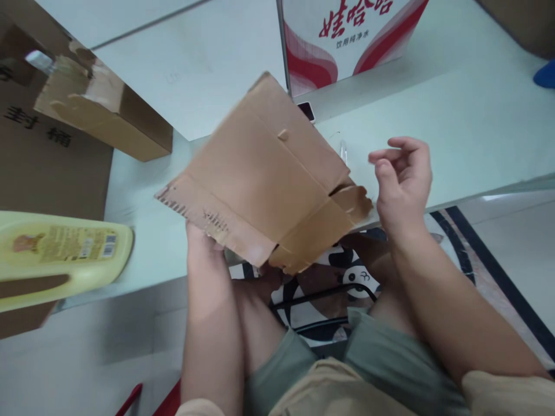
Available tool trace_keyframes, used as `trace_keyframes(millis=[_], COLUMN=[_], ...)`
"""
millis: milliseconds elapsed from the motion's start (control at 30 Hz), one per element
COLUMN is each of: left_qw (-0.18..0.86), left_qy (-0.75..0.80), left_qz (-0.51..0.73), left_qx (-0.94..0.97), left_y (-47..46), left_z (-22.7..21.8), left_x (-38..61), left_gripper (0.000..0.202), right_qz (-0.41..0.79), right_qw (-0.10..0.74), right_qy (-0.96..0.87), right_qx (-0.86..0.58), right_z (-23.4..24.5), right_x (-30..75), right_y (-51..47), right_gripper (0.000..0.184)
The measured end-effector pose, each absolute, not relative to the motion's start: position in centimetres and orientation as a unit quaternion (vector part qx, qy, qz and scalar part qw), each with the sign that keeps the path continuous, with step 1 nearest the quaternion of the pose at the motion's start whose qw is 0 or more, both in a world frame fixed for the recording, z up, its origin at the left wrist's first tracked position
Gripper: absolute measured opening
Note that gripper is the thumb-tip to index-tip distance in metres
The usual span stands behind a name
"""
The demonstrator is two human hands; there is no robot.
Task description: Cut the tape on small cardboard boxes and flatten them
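Note:
A torn, flattened piece of brown cardboard [260, 167] is held up at a tilt above the table's front edge. Its right end has ragged, ripped flaps, and creases run across it. My left hand [203, 236] supports it from the lower left; the fingers are hidden behind the board. Off to the right of the torn flaps, my right hand [405, 179] is raised with its fingers loosely bent and apart, touching nothing. A small clear object [343, 151] lies on the table between the board and that hand.
A yellow bottle [65, 257] with a handle stands out at the left. Behind it are an opened cardboard box [143, 130] and a large brown carton [52, 167]. A red-and-white printed box [347, 40] is at the back of the pale table [468, 127], near a small dark-screened device [307, 111].

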State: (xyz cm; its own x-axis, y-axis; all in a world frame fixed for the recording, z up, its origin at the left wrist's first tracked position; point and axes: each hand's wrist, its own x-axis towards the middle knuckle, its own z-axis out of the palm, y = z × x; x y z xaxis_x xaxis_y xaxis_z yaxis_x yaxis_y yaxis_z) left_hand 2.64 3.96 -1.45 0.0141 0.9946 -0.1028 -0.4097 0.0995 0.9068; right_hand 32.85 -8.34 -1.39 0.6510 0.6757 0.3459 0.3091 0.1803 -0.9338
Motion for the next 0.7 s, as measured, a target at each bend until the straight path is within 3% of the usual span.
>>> trace_keyframes(millis=[133, 200, 300, 367, 567, 700], left_qw=[0.599, 0.595, 0.593, 0.587, 0.652, 0.706], left_qy=[0.387, 0.379, 0.385, 0.361, 0.309, 0.278], left_qz=[0.625, 0.642, 0.646, 0.666, 0.668, 0.639], left_qx=[0.317, 0.3, 0.288, 0.286, 0.181, 0.123], left_y=[3.4, 3.2, 3.1, 3.0, 3.7, 4.2], left_z=[0.1, 0.4, 0.8, 1.0, 0.7, -0.1], left_x=[3.4, 3.8, 4.2, 4.4, 3.2, 1.6], left_gripper=[0.053, 0.053, 0.049, 0.045, 0.05, 0.048], right_qz=[0.185, 0.3, 0.509, 0.568, 0.516, 0.376], right_qw=[0.677, 0.656, 0.561, 0.544, 0.643, 0.669], right_qy=[-0.331, -0.329, -0.355, -0.348, -0.24, -0.182], right_qx=[-0.631, -0.61, -0.547, -0.511, -0.512, -0.615], right_z=[-3.0, -3.1, -2.0, -0.8, 1.7, 2.3], right_x=[33.6, 33.3, 32.1, 31.2, 32.1, 37.5], right_y=[-7.4, -7.5, -8.0, -8.4, -10.4, -14.9], right_gripper=[0.047, 0.048, 0.048, 0.05, 0.055, 0.062])
